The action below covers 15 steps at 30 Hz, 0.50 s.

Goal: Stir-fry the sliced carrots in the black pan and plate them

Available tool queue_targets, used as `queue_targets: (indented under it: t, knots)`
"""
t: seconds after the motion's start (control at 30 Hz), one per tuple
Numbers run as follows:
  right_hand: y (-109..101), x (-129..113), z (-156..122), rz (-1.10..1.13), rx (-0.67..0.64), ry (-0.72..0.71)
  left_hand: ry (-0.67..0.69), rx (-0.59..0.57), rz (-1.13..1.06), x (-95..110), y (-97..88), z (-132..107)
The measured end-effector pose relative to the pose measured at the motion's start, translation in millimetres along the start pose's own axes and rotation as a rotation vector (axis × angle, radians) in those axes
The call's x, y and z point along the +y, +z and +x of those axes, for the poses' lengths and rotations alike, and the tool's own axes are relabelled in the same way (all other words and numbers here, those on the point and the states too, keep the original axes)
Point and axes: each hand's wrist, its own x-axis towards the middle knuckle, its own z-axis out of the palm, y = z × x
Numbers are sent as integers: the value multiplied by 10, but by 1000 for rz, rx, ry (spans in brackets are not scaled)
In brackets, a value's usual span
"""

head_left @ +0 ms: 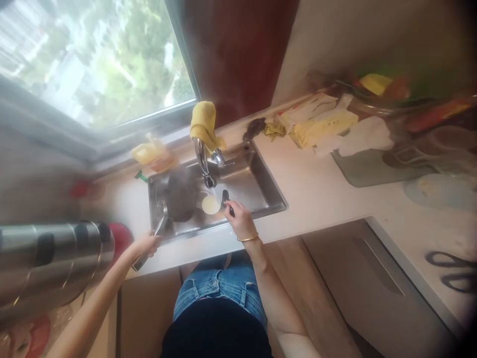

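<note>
My left hand is closed round the long metal handle of a dark pan, which lies in the left part of the steel sink. My right hand hovers over the sink's front edge, closed on a small black-handled utensil. Its pale round end sits under the curved tap. A yellow cloth is draped over the tap's top.
A yellow bottle lies behind the sink by the window. Yellow and white cloths and a grey mat crowd the counter on the right. Scissors lie near the right edge. A steel container stands at left.
</note>
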Motion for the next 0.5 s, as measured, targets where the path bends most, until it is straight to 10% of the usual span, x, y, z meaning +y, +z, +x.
queue_targets:
  t: [0.13,0.5]
  knots:
    - [-52,86,54,-41,-99,-151,15,189,283,71,-22,-188]
    - [-162,348,101,-1,-86,-110,-38,267,355,291,-100,-399]
